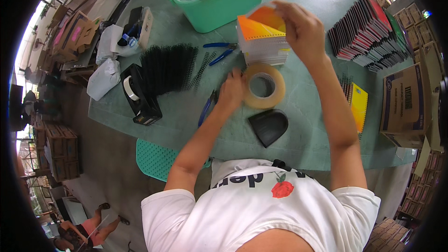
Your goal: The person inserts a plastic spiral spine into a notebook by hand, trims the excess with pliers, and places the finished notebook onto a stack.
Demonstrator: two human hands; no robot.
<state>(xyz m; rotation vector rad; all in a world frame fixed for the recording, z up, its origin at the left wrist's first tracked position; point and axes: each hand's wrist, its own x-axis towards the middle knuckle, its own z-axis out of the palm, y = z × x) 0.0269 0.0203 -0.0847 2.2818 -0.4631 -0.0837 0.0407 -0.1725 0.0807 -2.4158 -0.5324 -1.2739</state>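
My right hand (303,28) pinches the lifted edge of an orange cover sheet (268,16), which bends up from a stack of perforated paper blocks (265,51) with orange and yellow covers. My left hand (231,89) lies on the table by the stack's near left corner, its fingers slightly apart, beside a large roll of clear tape (277,88). Blue-handled pliers (205,111) lie partly under the left wrist. A second pair of blue-handled pliers (221,55) rests open left of the stack. A black wedge-shaped piece (269,127) lies nearer to me.
A green tub (219,11) stands at the back. Black binding coils (170,67) and a tape dispenser (137,95) lie left. On the right are stacked spiral notebooks (366,32), a yellow notebook (357,105) and a cardboard box (406,102).
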